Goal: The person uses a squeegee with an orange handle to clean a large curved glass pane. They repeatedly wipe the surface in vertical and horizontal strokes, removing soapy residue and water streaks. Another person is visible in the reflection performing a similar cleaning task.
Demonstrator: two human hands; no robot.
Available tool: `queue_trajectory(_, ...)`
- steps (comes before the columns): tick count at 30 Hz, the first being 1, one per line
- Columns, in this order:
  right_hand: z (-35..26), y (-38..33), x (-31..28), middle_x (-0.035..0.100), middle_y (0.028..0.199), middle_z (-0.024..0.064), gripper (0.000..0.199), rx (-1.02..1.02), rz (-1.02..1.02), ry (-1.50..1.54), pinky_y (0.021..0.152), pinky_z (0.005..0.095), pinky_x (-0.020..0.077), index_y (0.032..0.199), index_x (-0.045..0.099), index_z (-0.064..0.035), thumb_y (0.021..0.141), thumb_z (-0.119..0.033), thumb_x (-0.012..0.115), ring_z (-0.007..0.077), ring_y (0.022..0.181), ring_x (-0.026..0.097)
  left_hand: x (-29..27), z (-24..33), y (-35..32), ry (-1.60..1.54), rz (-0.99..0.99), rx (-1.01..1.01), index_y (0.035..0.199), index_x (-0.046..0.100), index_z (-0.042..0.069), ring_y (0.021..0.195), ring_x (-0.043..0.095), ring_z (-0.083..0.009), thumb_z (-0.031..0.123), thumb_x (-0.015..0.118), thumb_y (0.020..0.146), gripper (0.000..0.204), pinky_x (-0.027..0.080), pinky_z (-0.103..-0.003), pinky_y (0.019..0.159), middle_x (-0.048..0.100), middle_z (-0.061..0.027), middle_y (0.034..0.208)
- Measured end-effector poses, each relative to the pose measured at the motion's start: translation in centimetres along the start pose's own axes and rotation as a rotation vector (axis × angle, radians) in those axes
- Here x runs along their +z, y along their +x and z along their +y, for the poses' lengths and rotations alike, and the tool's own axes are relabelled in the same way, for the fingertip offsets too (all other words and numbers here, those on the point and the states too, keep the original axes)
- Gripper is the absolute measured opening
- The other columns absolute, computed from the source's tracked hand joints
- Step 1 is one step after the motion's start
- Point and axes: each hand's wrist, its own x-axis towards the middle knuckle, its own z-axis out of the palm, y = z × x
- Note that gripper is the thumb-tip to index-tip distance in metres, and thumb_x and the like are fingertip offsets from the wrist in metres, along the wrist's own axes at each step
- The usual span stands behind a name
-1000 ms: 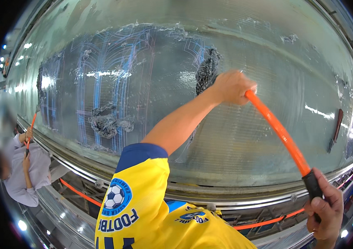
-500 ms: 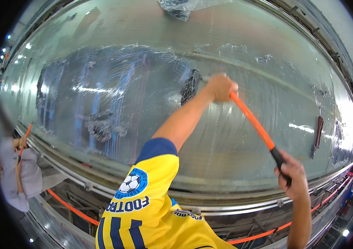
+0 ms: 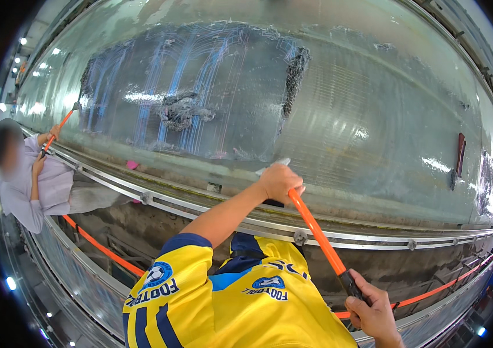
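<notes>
Both hands gripped 1 orange-handled tool (image 3: 316, 232) at centre-right: left hand (image 3: 280, 182) closed near its head, right hand (image 3: 374, 310) closed on the dark end. A slip risked gouging the wet glossy sheet (image 3: 345, 116).

The working end of the orange-handled tool (image 3: 318, 233) is hidden behind the left hand (image 3: 279, 182), so its head cannot be told. The right hand (image 3: 374, 313), at five o'clock, is cut off at the wrist by the lower edge. At nine o'clock the co-worker (image 3: 32, 182) is blurred about the head, and the tip of that person's own tool (image 3: 61, 126) is too small to make out.
</notes>
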Motion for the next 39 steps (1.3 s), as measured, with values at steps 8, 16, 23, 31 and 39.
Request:
queue_trajectory(8,-12.5,5.0,-1.6,0.051,0.064,0.0002,0.062,0.105,0.152,-0.01,0.038,0.0229,0.0277,0.147,0.046,0.0017,0.087,0.003,0.06,0.0044,0.042,0.04,-1.2,-8.5,10.2,-0.002,0.148,0.061,0.056,0.045,0.012,0.045,0.053,-0.0289,0.019,0.067,0.082,0.034,0.04,-0.04,0.044,0.05,-0.0054,0.05)
queue_trajectory(16,-24.9,12.6,-5.3,0.05,0.056,0.0025,0.065,-0.132,0.298,-0.067,0.031,0.0227,0.0209,0.143,0.047,0.0086,0.081,-0.005,0.063,0.0044,0.034,0.034,-4.0,-19.4,23.3,0.021,0.161,0.002,0.061,0.053,0.014,0.049,0.056,-0.0297,0.019,0.069,0.076,0.022,0.042,-0.042,0.046,0.055,-0.0044,0.054)
queue_trajectory(23,-34.4,18.9,-4.8,0.051,0.062,0.0003,0.054,-0.213,0.174,-0.17,0.038,0.0226,0.0294,0.145,0.048,0.0034,0.092,-0.007,0.055,0.0041,0.042,0.041,-7.9,-29.1,30.6,0.172,0.322,0.001,0.06,0.048,0.01,0.051,0.056,-0.0335,0.022,0.069,0.079,0.031,0.042,-0.043,0.047,0.056,-0.0084,0.055)
queue_trajectory(31,-30.1,19.9,-7.5,0.058,0.073,0.0039,0.055,-0.25,0.064,0.008,0.039,0.0213,0.0327,0.149,0.047,-0.0077,0.096,-0.009,0.057,0.0063,0.043,0.043,-7.4,-28.9,30.1,0.275,0.068,-0.078,0.068,0.066,0.018,0.069,0.066,-0.0314,0.028,0.071,0.077,0.014,0.052,-0.043,0.064,0.067,-0.0032,0.069)
queue_trajectory(39,-0.1,4.9,-7.5,0.063,0.077,0.0164,0.061,-0.031,0.109,0.456,0.036,0.0241,0.031,0.149,0.046,-0.0048,0.089,0.001,0.055,0.0105,0.039,0.042,4.3,-3.7,11.8,-0.019,-0.031,-0.035,0.055,0.052,0.014,0.052,0.059,-0.0319,0.026,0.07,0.075,0.029,0.043,-0.044,0.049,0.057,-0.0068,0.052)
